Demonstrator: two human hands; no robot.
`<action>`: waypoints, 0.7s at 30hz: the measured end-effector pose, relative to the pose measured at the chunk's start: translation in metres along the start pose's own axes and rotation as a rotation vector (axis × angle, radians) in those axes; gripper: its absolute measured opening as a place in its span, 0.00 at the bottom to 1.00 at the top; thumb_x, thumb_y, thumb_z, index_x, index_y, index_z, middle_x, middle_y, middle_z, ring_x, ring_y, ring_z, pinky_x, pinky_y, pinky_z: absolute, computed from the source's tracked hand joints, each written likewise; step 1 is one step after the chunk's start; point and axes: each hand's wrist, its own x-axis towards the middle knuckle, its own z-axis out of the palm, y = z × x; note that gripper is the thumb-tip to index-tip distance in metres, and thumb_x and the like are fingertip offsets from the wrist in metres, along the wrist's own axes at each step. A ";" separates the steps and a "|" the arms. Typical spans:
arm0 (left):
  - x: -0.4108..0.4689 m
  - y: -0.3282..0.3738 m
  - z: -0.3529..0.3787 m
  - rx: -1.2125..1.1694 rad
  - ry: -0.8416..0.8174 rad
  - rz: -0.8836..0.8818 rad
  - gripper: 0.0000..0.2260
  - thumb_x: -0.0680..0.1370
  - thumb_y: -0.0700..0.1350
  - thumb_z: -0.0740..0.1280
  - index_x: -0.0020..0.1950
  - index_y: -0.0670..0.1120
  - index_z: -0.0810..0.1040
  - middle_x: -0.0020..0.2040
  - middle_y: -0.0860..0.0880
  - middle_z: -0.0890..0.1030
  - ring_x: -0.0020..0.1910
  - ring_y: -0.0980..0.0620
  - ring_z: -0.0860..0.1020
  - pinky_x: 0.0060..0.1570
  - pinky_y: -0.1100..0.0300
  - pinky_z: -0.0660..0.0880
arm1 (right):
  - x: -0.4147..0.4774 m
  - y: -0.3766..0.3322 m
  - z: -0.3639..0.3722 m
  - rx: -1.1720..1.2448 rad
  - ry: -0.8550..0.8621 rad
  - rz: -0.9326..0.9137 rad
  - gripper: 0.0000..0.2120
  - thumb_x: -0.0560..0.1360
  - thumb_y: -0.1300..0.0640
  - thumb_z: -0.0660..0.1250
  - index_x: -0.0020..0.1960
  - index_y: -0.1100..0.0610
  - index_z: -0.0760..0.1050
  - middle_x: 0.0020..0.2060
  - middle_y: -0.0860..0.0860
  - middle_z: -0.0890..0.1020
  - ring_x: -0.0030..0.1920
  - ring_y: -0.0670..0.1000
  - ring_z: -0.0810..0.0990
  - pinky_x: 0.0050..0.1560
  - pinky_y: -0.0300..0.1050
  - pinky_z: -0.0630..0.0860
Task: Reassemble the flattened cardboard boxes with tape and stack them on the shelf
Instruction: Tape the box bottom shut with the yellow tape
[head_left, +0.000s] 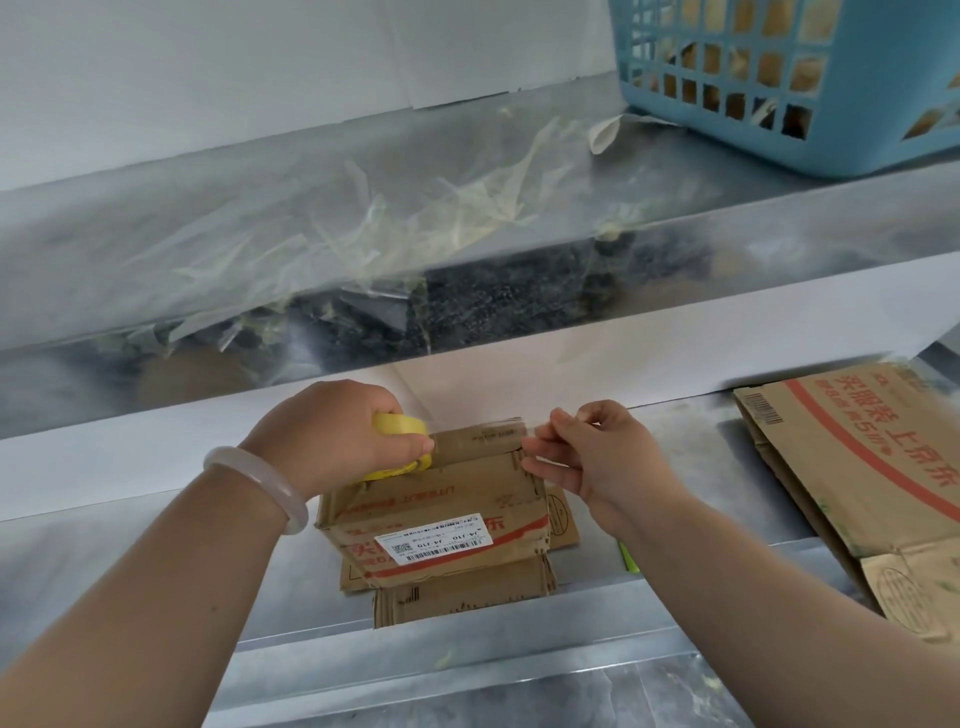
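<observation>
A small cardboard box (441, 514) with a white label stands on the lower metal shelf (156, 571), on top of flattened cardboard pieces (457, 603). My left hand (332, 436) grips a yellow tape roll (400, 423) at the box's far left top edge. At the far right top corner, my right hand (592, 457) pinches what looks like the tape's end with curled fingers. A strip of tape seems to run between the two hands across the box's top flaps.
A larger flattened cardboard box (852, 478) with red print lies at the right of the same shelf. On the upper shelf (260, 249) lie torn tape scraps (395, 218) and a blue plastic basket (779, 78) at the far right.
</observation>
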 end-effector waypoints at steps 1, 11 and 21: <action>0.000 0.002 0.000 0.010 -0.003 0.002 0.15 0.70 0.67 0.66 0.40 0.56 0.77 0.38 0.56 0.78 0.39 0.57 0.76 0.39 0.57 0.75 | 0.001 0.001 -0.001 0.016 0.001 0.011 0.07 0.80 0.64 0.64 0.46 0.58 0.66 0.35 0.58 0.82 0.38 0.55 0.85 0.40 0.52 0.83; 0.004 0.012 0.001 0.041 -0.042 0.027 0.16 0.72 0.67 0.65 0.42 0.55 0.77 0.39 0.56 0.78 0.39 0.58 0.76 0.38 0.58 0.74 | 0.012 0.001 -0.017 0.024 -0.065 0.044 0.08 0.78 0.64 0.67 0.45 0.58 0.68 0.36 0.59 0.84 0.39 0.57 0.86 0.41 0.52 0.84; 0.015 0.031 -0.002 0.173 -0.092 0.032 0.13 0.72 0.67 0.65 0.35 0.60 0.68 0.38 0.60 0.72 0.38 0.62 0.71 0.32 0.62 0.65 | 0.024 0.030 -0.029 0.140 -0.037 0.047 0.09 0.78 0.65 0.66 0.46 0.58 0.67 0.35 0.59 0.82 0.34 0.54 0.84 0.32 0.45 0.81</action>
